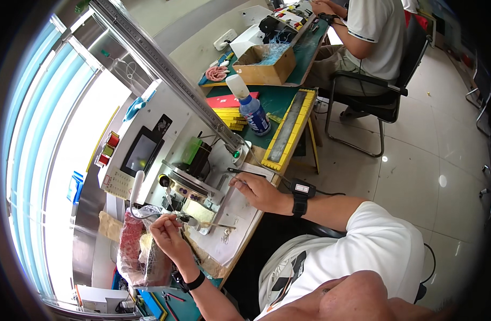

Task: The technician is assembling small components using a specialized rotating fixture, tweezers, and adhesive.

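My left hand [169, 233] is at the front of a bench machine [144, 144] with a small screen. Its thumb and fingers are pinched together beside a small metal fitting [187, 219]; what they hold is too small to make out. My right hand [254, 191] hovers by the machine's right side, fingers loosely bent and apart, with nothing visible in them. Just beyond it a slim black pen-like tool [245, 173] lies on white paper [256, 170]. Between my hands are a pale yellowish pad [199, 212], a thin brush-like stick [220, 225] and small loose rings [226, 235].
A plastic-wrapped box [144, 257] stands left of my left hand. A bent white lamp arm [137, 187] rises near it. Farther off are a blue bottle [254, 115], a yellow-edged long tray [291, 128], a cardboard box [267, 69] and a seated person [374, 37].
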Demonstrator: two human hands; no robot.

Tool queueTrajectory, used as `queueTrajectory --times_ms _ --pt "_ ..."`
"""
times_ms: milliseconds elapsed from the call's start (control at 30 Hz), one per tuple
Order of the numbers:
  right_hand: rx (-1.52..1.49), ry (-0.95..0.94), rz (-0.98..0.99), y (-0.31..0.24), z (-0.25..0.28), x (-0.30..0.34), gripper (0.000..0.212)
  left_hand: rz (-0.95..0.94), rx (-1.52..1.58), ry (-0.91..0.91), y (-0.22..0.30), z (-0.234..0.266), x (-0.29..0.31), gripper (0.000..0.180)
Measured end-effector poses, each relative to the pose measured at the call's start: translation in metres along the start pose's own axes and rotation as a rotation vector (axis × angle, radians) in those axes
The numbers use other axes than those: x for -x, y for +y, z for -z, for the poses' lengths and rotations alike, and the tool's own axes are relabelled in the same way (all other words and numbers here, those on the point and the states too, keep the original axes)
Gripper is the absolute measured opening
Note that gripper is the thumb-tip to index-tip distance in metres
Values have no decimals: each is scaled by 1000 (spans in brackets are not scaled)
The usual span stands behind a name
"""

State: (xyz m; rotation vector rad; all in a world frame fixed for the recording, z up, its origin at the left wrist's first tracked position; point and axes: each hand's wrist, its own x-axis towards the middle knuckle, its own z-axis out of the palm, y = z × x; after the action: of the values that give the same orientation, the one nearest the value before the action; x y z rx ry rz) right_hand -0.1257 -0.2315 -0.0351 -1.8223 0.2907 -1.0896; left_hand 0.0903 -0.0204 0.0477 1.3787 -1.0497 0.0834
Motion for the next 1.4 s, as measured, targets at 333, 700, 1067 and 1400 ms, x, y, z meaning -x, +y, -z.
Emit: queueTrajectory --times_ms 333,700,1067,1400 --pt "5 -142 96 -44 8 4 36 -131 -712 -10 32 2 0 15" --pt "-310 -495 -37 -85 -27 9 39 -82 -744 -44 34 9 -3 5" --pt "-688 -695 -431 -92 -62 6 52 -225 -845 -61 24 14 -6 7" --pt "-840 -666 -610 -87 -76 -1 46 -127 -512 -3 0 13 -4 7"
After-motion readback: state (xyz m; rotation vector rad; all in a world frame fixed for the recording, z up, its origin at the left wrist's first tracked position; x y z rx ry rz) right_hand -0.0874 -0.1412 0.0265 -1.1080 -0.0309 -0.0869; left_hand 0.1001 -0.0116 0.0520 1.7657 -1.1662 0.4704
